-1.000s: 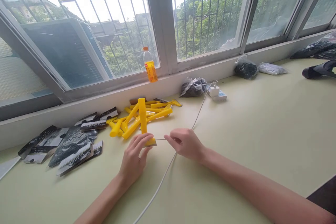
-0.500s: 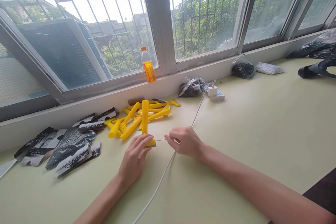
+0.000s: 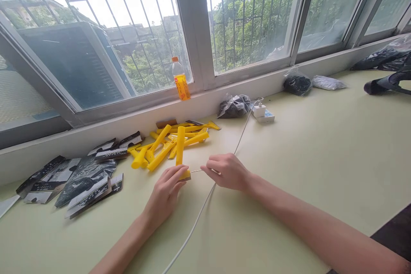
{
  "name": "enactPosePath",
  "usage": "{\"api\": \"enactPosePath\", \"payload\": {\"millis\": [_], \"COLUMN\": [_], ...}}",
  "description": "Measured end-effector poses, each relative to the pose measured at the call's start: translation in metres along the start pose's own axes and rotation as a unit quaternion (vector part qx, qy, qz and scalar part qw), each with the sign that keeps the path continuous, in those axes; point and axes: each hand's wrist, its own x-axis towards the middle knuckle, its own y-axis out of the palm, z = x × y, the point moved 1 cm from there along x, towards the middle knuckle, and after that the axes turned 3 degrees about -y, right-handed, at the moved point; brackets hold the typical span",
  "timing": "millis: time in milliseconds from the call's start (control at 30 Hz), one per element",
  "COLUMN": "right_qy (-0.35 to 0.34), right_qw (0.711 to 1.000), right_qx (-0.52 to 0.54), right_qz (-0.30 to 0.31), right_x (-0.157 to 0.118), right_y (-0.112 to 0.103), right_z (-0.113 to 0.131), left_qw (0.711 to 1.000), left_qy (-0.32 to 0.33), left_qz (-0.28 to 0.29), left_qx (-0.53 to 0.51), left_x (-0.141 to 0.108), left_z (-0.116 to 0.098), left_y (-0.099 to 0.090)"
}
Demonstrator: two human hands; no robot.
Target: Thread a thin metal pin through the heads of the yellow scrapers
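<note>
My left hand is closed around the head of a yellow scraper, whose thick handle points away from me. A grey blade edge shows below the fingers. My right hand pinches a thin metal rod, perhaps a hex key or small screwdriver; its far end is hidden in the fingers. The rod's tip reaches the right side of the scraper's head. Behind my left hand lies a pile of several more yellow scrapers. A white cable passes under my right hand across the table.
Black-and-white card packages lie at the left. A drink bottle stands on the window ledge. Against the wall are a bagged black item, a white charger on a small box, and further bags. A black strap-like object lies far right.
The held scraper's handle has tipped slightly to the right, with its top a little lower. Both hands stay in nearly the same place.
</note>
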Motion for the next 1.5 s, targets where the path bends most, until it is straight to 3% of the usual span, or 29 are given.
{"api": "enactPosePath", "payload": {"millis": [433,667,900,1200,1367,1500], "right_qy": [0.030,0.006,0.094,0.063,0.170,0.216], "right_qw": [0.998,0.998,0.988,0.980,0.948,0.910], "right_qx": [0.050,0.065,0.118,0.188,0.269,0.353], "right_qz": [-0.019,0.026,-0.024,0.025,-0.001,0.025], "right_x": [0.002,-0.001,0.002,0.003,0.004,0.004], "right_y": [0.000,0.013,0.006,0.007,0.014,0.018], "right_z": [0.006,0.018,0.007,0.022,0.021,0.017], "left_qw": [0.998,0.989,0.990,0.988,0.991,0.995], "left_qy": [-0.041,-0.107,-0.111,-0.103,-0.095,-0.075], "left_qz": [-0.022,-0.078,-0.080,-0.110,-0.089,-0.052], "left_qx": [-0.051,-0.065,-0.043,0.017,-0.005,-0.047], "left_x": [-0.001,-0.002,-0.003,-0.001,-0.002,-0.004], "left_z": [-0.001,0.006,0.003,0.001,-0.003,-0.009], "left_y": [0.001,0.001,0.002,0.001,0.002,0.002]}}
